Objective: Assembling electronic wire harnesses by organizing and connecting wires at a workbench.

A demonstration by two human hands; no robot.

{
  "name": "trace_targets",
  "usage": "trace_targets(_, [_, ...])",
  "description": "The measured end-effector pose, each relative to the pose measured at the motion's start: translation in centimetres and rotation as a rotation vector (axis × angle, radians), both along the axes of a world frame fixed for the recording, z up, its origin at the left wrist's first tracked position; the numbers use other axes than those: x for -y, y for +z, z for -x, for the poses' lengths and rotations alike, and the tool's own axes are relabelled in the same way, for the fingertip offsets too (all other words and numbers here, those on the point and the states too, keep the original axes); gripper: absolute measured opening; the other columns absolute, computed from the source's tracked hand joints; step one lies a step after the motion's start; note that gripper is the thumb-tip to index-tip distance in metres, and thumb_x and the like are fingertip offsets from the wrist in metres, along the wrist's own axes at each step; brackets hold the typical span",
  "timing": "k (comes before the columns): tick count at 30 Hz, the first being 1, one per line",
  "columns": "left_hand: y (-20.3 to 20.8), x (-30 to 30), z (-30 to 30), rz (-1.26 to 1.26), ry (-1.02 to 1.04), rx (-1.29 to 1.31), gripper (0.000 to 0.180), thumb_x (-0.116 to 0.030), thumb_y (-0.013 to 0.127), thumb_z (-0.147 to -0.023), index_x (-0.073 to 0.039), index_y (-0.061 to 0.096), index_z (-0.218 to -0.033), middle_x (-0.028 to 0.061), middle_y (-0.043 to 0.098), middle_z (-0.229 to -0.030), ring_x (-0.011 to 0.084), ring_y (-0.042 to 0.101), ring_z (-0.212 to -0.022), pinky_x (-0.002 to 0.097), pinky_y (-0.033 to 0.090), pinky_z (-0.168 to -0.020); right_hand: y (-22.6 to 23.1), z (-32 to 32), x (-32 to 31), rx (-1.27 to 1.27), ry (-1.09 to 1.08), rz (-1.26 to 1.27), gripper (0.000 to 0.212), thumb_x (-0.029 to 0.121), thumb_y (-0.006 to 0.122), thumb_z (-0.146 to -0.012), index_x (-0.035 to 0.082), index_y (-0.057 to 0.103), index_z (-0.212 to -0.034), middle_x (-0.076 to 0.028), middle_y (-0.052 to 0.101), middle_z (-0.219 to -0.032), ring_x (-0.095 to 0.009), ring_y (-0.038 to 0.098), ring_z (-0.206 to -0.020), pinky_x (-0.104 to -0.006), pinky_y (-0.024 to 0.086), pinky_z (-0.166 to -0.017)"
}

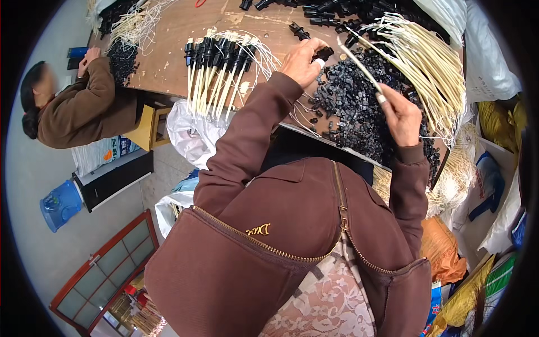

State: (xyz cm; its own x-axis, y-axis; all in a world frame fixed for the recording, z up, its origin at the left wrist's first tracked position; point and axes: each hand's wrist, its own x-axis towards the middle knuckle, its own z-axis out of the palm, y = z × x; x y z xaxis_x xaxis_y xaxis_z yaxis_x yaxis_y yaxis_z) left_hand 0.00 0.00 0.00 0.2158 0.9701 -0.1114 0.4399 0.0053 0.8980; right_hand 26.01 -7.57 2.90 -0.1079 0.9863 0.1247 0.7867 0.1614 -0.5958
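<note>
My left hand [301, 63] is closed on a black plastic connector [323, 54] above the brown table. In my right hand [402, 115] is one cream-coloured cable [359, 64], gripped near its lower end, its upper end slanting toward the connector. The two pieces are apart. Below and between my hands spreads a pile of small black plastic pieces [359, 106]. Just beyond my left hand lies another black connector [299, 31]. To the left, cream cables with black connectors [216, 59] rest side by side, thin white cords curling from their tops.
A thick bundle of cream cables [429, 64] lies at the table's right side. More black connectors [325, 14] are heaped at the far edge. Another person [84, 106] works at the table's left end, near loose cords [132, 28]. A white bag [191, 132] hangs at the front edge.
</note>
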Motion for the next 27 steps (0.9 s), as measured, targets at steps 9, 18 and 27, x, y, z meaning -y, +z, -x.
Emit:
trace_targets(9, [-0.7, 2.3, -0.5, -0.767, -0.428, -0.339, 0.029, -0.007, 0.061, -0.075, -0.014, 0.059, -0.103, -0.0012, 0.056, -0.084, 0.0194, 0.052, -0.083, 0.0292, 0.040, -0.081, 0.1, 3.5, 1.2, 0.306, 0.298, -0.367, 0.024, 0.012, 0.068, -0.078, 0.014, 0.070, -0.102, 0.000, 0.059, -0.065, -0.018, 0.049, -0.046, -0.0265, 0.040, -0.047])
trace_targets(18, [3.0, 6.1, -3.2, -0.737, -0.419, -0.585, 0.027, -0.006, 0.061, -0.074, -0.018, 0.064, -0.098, -0.0036, 0.064, -0.086, 0.0165, 0.058, -0.069, 0.0288, 0.047, -0.065, -2.6, 3.3, 1.5, -0.082, 0.035, -0.059, 0.028, 0.011, 0.068, -0.077, 0.012, 0.067, -0.104, -0.003, 0.061, -0.074, -0.013, 0.053, -0.054, -0.0247, 0.041, -0.050])
trace_targets(27, [-0.9, 4.1, -1.4, -0.018, 0.017, 0.000, 0.026, -0.002, 0.066, -0.068, -0.005, 0.066, -0.094, 0.0065, 0.066, -0.074, 0.0160, 0.059, -0.059, 0.0258, 0.047, -0.056, 0.4, 5.5, 1.1, -0.603, 0.160, 0.184, 0.007, 0.008, 0.068, -0.080, 0.005, 0.069, -0.086, -0.004, 0.066, -0.080, -0.010, 0.052, -0.056, -0.0219, 0.040, -0.050])
